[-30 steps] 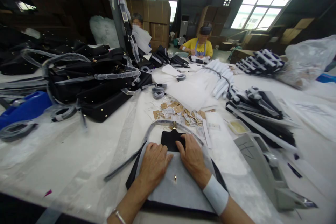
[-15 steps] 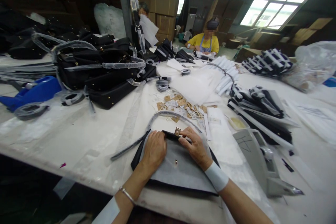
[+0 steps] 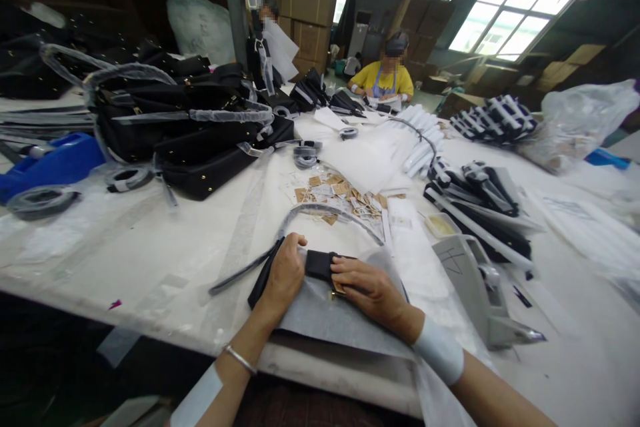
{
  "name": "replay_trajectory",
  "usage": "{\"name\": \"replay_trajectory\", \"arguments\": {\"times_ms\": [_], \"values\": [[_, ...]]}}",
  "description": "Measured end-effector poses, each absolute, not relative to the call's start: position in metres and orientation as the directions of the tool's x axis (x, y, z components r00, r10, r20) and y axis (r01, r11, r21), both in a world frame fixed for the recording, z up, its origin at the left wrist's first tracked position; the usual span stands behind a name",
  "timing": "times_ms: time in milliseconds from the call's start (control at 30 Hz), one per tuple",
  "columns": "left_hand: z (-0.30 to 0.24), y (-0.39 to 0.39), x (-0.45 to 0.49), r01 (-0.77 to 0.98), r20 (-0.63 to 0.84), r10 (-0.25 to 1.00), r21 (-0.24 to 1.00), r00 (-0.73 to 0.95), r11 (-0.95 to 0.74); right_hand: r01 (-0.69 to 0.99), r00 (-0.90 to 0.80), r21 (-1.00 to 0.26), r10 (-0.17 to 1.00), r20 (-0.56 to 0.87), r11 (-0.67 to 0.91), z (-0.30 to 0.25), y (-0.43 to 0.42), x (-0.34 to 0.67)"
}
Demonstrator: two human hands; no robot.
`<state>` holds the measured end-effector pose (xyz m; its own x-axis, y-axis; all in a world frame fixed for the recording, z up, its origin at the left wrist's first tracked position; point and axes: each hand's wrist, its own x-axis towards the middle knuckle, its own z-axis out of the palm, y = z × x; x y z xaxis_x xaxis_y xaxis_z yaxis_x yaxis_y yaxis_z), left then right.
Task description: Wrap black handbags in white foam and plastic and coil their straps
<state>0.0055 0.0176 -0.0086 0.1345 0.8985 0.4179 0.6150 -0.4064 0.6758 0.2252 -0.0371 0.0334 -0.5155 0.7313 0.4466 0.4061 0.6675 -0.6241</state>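
A black handbag (image 3: 259,282) lies before me at the table's front edge, a thin grey-white sheet (image 3: 327,330) spread over its front. Its plastic-wrapped handle (image 3: 320,209) arches away behind it. My left hand (image 3: 285,275) is curled round the bag's upper left edge, the thumb side upward. At the top middle, a black flap tab (image 3: 318,264) folds forward over the sheet. My right hand (image 3: 373,288) holds this tab, fingers on top, by its gold clasp (image 3: 338,288). A small gold fitting (image 3: 333,295) sits just under the clasp. The fingers partly cover the clasp.
Paper tags (image 3: 345,197) lie scattered behind the bag. A grey tape dispenser (image 3: 470,293) stands to the right, near stacked black pieces (image 3: 480,213). Black bags (image 3: 200,140) are piled at left beside a blue dispenser (image 3: 55,163). A person in yellow (image 3: 383,83) works across the table.
The flap tab, earlier raised with its clasp upright, is now folded down over the sheet. My right hand moved down with it; my left hand shifted slightly left.
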Motion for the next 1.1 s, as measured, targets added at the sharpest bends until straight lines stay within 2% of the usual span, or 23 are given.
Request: {"name": "replay_trajectory", "arguments": {"times_ms": [67,133,300,433,700,833,967,1033,1100], "values": [[-0.008,0.019,0.005,0.599,0.416,0.902,0.695,0.117,-0.398,0.405,-0.564,-0.577,0.691,0.452,0.709,0.035,-0.039,0.224],[-0.008,0.018,0.005,0.588,0.411,0.905,0.708,0.109,-0.393,0.411,-0.631,-0.56,0.668,0.394,0.719,0.043,-0.04,0.222],[-0.006,0.016,0.007,0.576,0.397,0.911,0.722,0.11,-0.384,0.431,-0.696,-0.589,0.667,0.265,0.684,0.067,-0.045,0.218],[-0.003,0.015,0.008,0.569,0.392,0.908,0.717,0.147,-0.402,0.408,-0.671,-0.632,0.686,0.282,0.659,0.06,-0.043,0.219],[0.005,0.013,0.007,0.546,0.403,0.887,0.702,0.225,-0.458,0.45,-0.643,-0.59,0.702,0.306,0.67,0.039,-0.037,0.219],[0.032,-0.005,0.001,0.471,0.396,0.84,0.7,0.37,-0.537,0.478,-0.649,-0.6,0.719,0.251,0.641,0.043,-0.039,0.218],[0.049,-0.041,-0.007,0.43,0.212,0.695,0.652,0.687,-0.624,0.497,-0.619,-0.599,0.74,0.262,0.628,0.039,-0.041,0.219],[0.044,-0.055,-0.008,0.46,0.181,0.667,0.593,0.723,-0.66,0.503,-0.615,-0.58,0.737,0.282,0.641,0.034,-0.041,0.219],[0.033,-0.063,-0.008,0.474,0.215,0.675,0.565,0.706,-0.675,0.514,-0.62,-0.551,0.728,0.291,0.658,0.03,-0.041,0.219]]}}
